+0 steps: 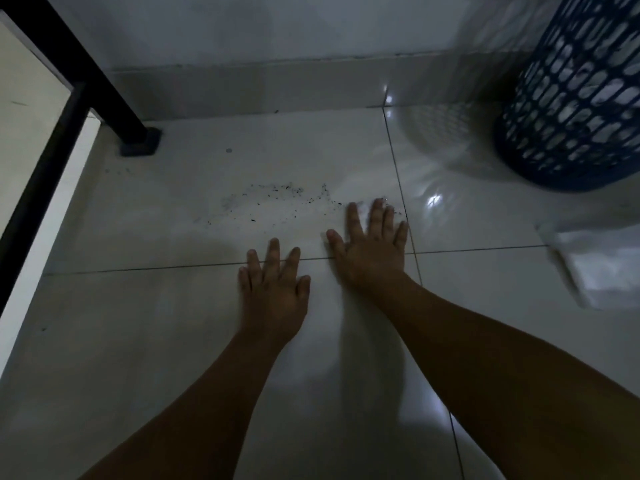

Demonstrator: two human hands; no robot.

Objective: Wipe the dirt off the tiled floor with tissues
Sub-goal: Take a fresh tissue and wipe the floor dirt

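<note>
Dark specks of dirt (277,199) lie scattered across the white tiled floor (173,341) ahead of both hands. My right hand (372,245) lies flat on the floor with straight, spread fingers, pressing a white tissue (363,206) that peeks out between and past the fingertips at the right end of the dirt. My left hand (275,284) rests flat on the tile just left of it, fingers straight, holding nothing. Most of the tissue is hidden under the right palm.
A blue latticed plastic basket (571,98) stands at the back right. A pile of white tissues (599,261) lies on the floor at the right. A black metal furniture leg (138,140) and frame stand at the back left, against the wall.
</note>
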